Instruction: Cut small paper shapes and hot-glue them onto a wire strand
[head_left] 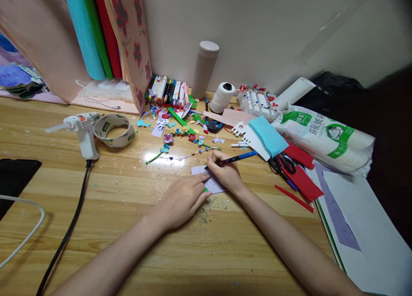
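Two bare hands meet over a lilac paper piece (216, 185), which lies on the wooden tabletop (222, 249); the right hand (228, 174) has its fingers closed round a dark, blue-ended pen (238, 157), while the left hand (180, 200) rests with fingers extended, slightly parted, grasping nothing visible. Should the left fingertips bear too lightly, the small sheet could pivot beneath the pen and skew a stroke. Pale and thin-looking, it is partly hidden by both hands.
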{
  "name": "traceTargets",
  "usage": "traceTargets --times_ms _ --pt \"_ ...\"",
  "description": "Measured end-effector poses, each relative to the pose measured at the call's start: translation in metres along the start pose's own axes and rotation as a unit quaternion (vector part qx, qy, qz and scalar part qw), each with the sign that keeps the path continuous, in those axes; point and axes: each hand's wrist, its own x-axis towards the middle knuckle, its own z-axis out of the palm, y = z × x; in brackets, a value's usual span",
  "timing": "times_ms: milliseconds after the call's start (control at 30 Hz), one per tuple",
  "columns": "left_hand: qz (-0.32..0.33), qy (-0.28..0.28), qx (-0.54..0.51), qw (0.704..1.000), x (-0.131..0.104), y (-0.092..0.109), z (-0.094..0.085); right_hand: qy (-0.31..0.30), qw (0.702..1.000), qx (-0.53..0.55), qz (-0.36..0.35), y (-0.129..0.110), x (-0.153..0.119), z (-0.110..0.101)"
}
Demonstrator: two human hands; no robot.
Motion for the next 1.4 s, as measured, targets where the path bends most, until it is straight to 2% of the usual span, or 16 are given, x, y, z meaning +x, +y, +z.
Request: traceTargets --times_ms 533,700,767,900,1067,1233,1400 --pt "-0.003 0.003 -0.004 1.0 0.0 -0.001 0.0 0.01 1.0 0.002 -0.001 -0.001 0.001 0.001" --pt "0.001 -0.009 -0.009 1.0 -0.001 -0.001 -0.002 0.072 0.993 0.082 0.045 0.0 0.003 -0.005" --pt "0.013 -0.015 -0.013 1.0 -0.001 -0.001 -0.003 0.065 0.992 0.098 0.053 0.001 0.003 -0.01" --pt "0.013 -0.005 -0.007 1.0 0.0 -0.001 0.001 0.033 0.997 0.063 0.032 0.004 0.001 -0.017" --pt "0.001 0.0 0.003 1.0 0.004 0.002 0.005 0.038 0.998 0.042 0.024 0.006 0.001 -0.014" --pt "-0.002 -0.006 -0.001 1.0 0.006 0.004 0.004 0.009 0.999 0.039 0.032 0.006 0.001 -0.012" --pt "0.0 -0.003 -0.01 1.0 0.006 0.003 0.003 0.008 0.999 0.023 0.02 0.004 0.0 -0.012"
